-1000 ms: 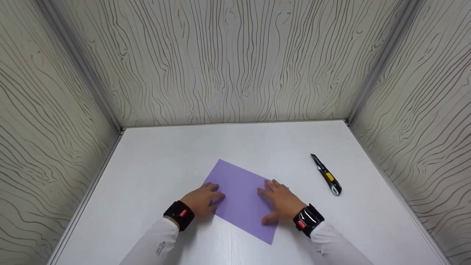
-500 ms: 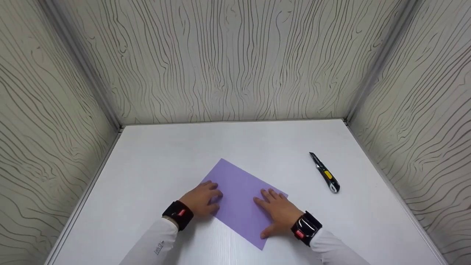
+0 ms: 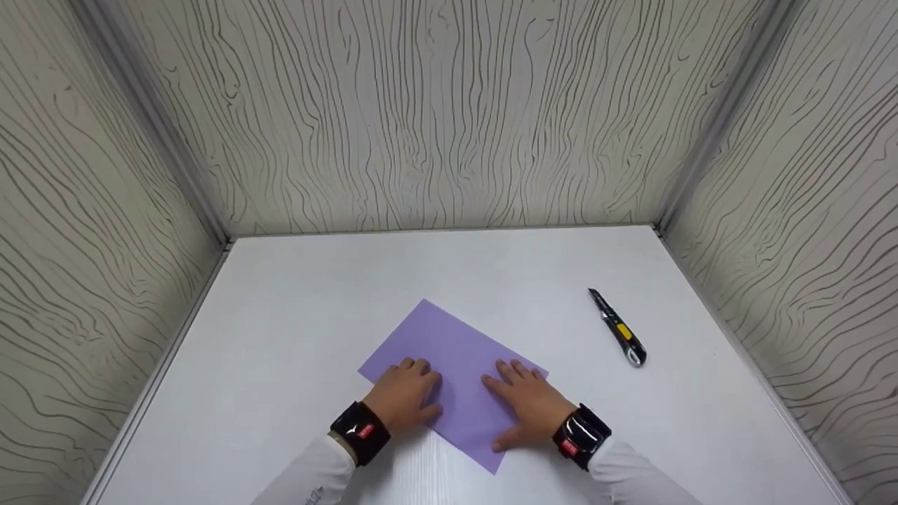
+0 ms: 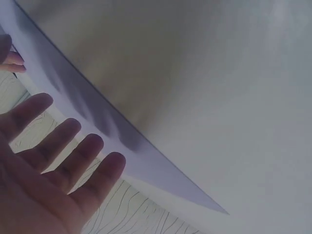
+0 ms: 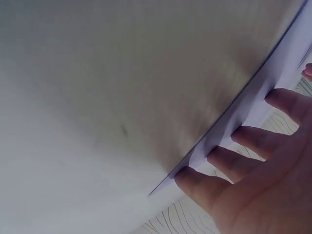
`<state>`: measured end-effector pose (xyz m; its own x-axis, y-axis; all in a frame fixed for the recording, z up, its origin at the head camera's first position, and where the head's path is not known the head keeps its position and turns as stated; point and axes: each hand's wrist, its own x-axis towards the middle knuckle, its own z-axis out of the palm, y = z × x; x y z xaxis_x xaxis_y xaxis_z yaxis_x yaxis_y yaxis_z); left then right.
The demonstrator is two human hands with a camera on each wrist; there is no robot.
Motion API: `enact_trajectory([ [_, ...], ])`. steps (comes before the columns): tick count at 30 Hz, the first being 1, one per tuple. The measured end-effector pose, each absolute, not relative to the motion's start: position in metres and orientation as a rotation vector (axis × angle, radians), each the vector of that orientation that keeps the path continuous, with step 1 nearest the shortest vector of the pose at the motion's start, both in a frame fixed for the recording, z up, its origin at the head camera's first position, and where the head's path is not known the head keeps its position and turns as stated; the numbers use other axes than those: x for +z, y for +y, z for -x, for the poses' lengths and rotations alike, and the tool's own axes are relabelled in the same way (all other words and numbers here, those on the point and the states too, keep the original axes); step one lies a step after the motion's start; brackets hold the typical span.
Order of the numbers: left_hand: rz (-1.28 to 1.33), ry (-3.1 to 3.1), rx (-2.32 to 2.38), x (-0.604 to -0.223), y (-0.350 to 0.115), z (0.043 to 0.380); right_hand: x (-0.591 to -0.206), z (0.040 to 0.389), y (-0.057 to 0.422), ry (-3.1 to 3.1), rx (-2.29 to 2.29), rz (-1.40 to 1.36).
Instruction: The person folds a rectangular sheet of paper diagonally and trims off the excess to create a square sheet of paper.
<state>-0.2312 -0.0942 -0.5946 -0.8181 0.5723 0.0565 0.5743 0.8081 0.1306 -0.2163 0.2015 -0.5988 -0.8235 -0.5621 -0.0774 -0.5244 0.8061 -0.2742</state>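
A purple sheet of paper [image 3: 449, 337] lies flat and slanted on the white table, one corner pointing away. Over its left part is my left hand [image 3: 403, 396]; the left wrist view shows its fingers [image 4: 92, 151] spread and slightly bent, their shadows falling on the sheet. My right hand [image 3: 530, 407] rests on the right part with fingers fanned out and thumb near the lower corner. In the right wrist view its fingertips [image 5: 190, 178] touch the paper [image 5: 234, 112]. Neither hand grips anything. The left hand covers part of the near-left edge.
To the right, a black and yellow utility knife [image 3: 617, 328] lies on the table [image 3: 316, 301], its tip pointing away. Wood-grain panels [image 3: 449, 119] enclose the table at the back and both sides.
The sheet has turned clockwise, its lower corner shifting left and towards me. My right hand has come a little nearer with it. The left hand has moved right, uncovering the left corner.
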Motion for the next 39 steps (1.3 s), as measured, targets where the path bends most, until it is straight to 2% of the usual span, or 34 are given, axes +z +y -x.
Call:
enact_trajectory([
  [9,0.983,-3.028,-0.396,-0.588,-0.106,0.228,-0.587,0.219,0.197,2.87,-0.415,0.866],
  [16,1.094,-2.901,-0.315,-0.584,-0.112,0.228,-0.575,0.226,0.196,2.848,-0.421,0.84],
  [26,1.033,-2.78,-0.419,-0.583,-0.108,0.224,-0.572,0.24,0.199,2.796,-0.403,0.81],
  [39,0.987,-2.806,-0.451,-0.591,-0.109,0.226,-0.567,0.245,0.216,2.612,-0.794,0.668],
])
